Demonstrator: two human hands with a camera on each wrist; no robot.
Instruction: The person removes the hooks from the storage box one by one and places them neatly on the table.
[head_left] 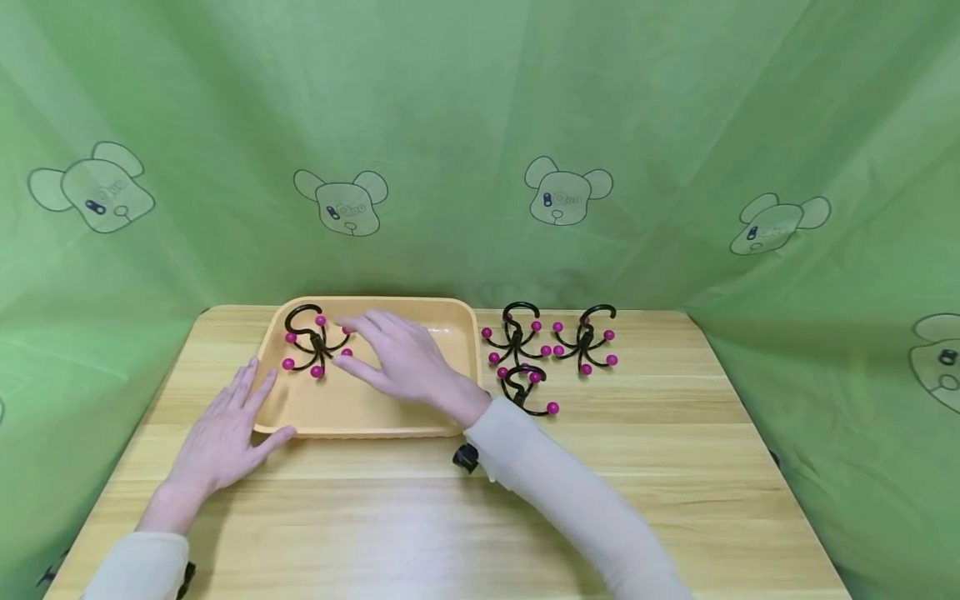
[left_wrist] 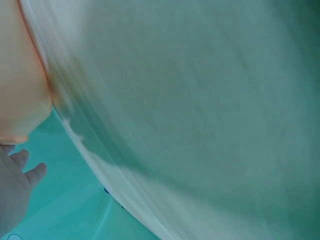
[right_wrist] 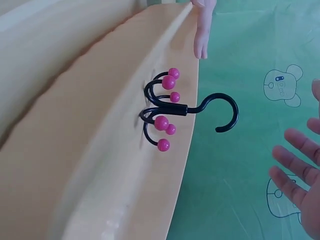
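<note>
A black hook rack [head_left: 316, 343] with curved arms tipped by pink balls stands in the left part of a shallow peach-coloured tray [head_left: 405, 423]. My right hand [head_left: 401, 357] is over the tray, just right of the rack, its fingers extended and holding nothing. In the right wrist view the same hook rack [right_wrist: 172, 109] stands apart from the right hand's [right_wrist: 300, 170] spread fingers. With its fingers straight, my left hand [head_left: 221, 437] rests at the tray's left front corner. The left wrist view catches only part of that left hand [left_wrist: 15, 185] beside the tray's edge [left_wrist: 25, 90].
Three more black racks with pink balls stand right of the tray: one rack [head_left: 516, 335] at the back, one rack [head_left: 585, 337] farther right, and one rack [head_left: 519, 395] nearer, partly behind the right forearm. A green curtain [head_left: 450, 100] surrounds the wooden table [head_left: 390, 525].
</note>
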